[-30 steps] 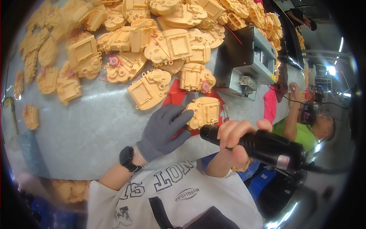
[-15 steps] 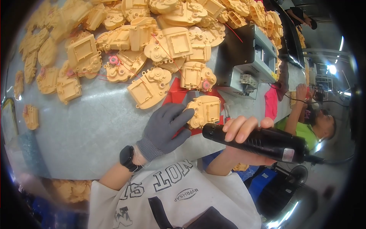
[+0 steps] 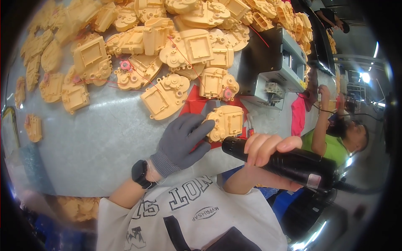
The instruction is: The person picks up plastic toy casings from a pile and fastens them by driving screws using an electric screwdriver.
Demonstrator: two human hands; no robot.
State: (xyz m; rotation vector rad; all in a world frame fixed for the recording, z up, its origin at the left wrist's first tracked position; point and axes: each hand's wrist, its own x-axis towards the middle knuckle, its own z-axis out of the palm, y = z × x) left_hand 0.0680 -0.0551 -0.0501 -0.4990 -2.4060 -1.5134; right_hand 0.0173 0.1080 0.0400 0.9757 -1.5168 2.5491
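Note:
My left hand [image 3: 181, 140], in a grey knitted glove, grips the left edge of a yellow plastic housing [image 3: 226, 122] with its fingertips. That housing has a square recess and rounded bosses, and it rests on a red mat [image 3: 193, 107]. My bare right hand [image 3: 268, 157] is wrapped round a black electric screwdriver [image 3: 299, 165], held nearly level with its nose to the left. The nose is just in front of the housing's lower edge; whether they touch I cannot tell. Another housing [image 3: 217, 83] with a pink part lies right behind the mat.
Many yellow housings [image 3: 197, 46] are heaped across the back of the grey table [image 3: 113, 142], some with thin red wires. A black and grey boxy device [image 3: 272, 67] stands at the back right, near a pink cloth [image 3: 298, 116]. A person in green [image 3: 335, 146] sits at the right.
The screwdriver's rear end has dipped slightly, and my right fingers have shifted on its body. My left hand and the housing have barely moved. The other person's arm has changed position.

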